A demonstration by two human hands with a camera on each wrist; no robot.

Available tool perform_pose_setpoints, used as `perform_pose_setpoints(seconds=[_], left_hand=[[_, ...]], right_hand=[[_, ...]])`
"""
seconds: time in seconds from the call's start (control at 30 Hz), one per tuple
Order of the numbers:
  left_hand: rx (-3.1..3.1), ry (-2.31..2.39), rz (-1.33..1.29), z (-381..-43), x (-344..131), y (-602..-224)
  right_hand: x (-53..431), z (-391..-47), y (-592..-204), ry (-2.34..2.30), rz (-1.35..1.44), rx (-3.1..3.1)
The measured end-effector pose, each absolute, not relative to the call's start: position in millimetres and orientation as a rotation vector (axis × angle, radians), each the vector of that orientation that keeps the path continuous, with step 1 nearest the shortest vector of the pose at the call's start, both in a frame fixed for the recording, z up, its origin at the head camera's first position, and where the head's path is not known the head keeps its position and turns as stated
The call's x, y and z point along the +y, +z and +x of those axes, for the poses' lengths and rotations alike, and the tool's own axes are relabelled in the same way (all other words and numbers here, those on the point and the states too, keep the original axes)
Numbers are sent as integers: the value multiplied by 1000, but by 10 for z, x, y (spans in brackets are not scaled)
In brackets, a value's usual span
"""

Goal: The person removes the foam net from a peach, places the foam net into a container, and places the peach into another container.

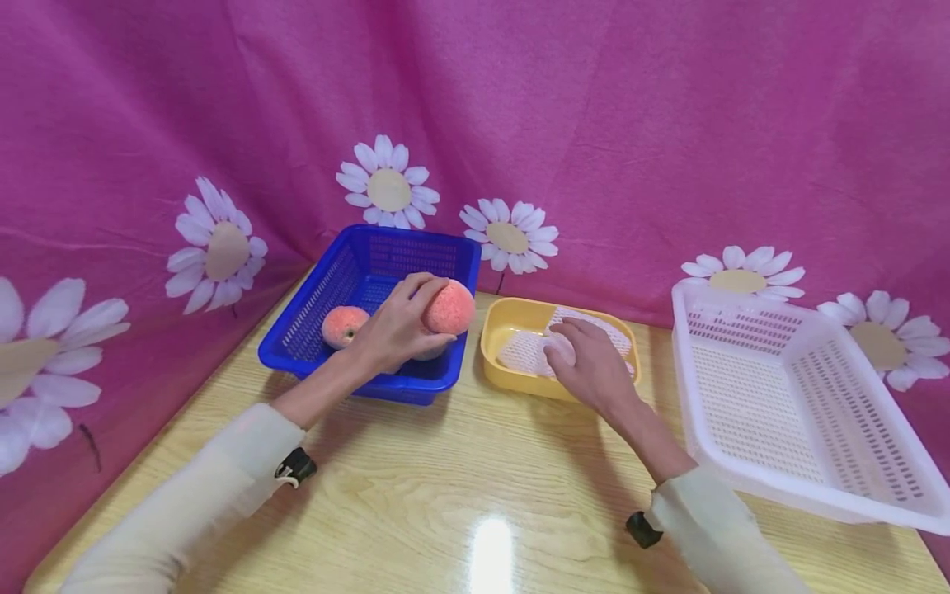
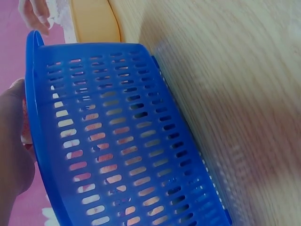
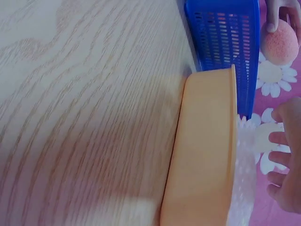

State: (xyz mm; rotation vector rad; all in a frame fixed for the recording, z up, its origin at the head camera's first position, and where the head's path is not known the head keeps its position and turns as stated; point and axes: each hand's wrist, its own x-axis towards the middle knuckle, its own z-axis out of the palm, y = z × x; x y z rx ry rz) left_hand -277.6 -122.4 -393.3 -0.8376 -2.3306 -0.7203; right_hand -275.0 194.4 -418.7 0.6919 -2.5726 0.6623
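My left hand (image 1: 401, 323) grips a fuzzy pink-orange peach (image 1: 450, 307) above the right side of a blue basket (image 1: 285, 356). Another peach (image 1: 344, 327) lies inside that basket, and more fruit there is partly covered by the hand. My right hand (image 1: 592, 363) hovers over a yellow tray (image 1: 519, 380) with its fingers spread and slightly bent. White foam fruit nets (image 1: 525, 353) fill much of the tray. In the right wrist view, a gap shows between the right fingers (image 3: 280, 157) and the nets (image 3: 242, 165), and nothing is held.
To the right stands a white slotted basket (image 1: 750, 412), close to the yellow tray. A wooden table (image 1: 416, 495) carries all the containers. Behind them hangs a magenta cloth (image 1: 594, 148) printed with daisies, which also runs along the left side.
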Motion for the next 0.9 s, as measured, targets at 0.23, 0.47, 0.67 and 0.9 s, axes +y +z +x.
perform_pose_setpoints(seconds=[0.23, 0.47, 0.67, 0.9], left_hand=[[-2347, -736, -799, -2813, -1262, -3930], [-2346, -745, -780, -2847, -1326, -3936], [-2374, -734, -744, -2879, -1388, -3954], [-2386, -706, -749, -2911, -1448, -3991]], right_hand=[[1794, -2677, -4117, 663, 772, -2575], [1607, -2598, -4062, 645, 905, -2554], [1476, -2564, -4062, 643, 1026, -2519], [1339, -2552, -4057, 626, 1125, -2500]])
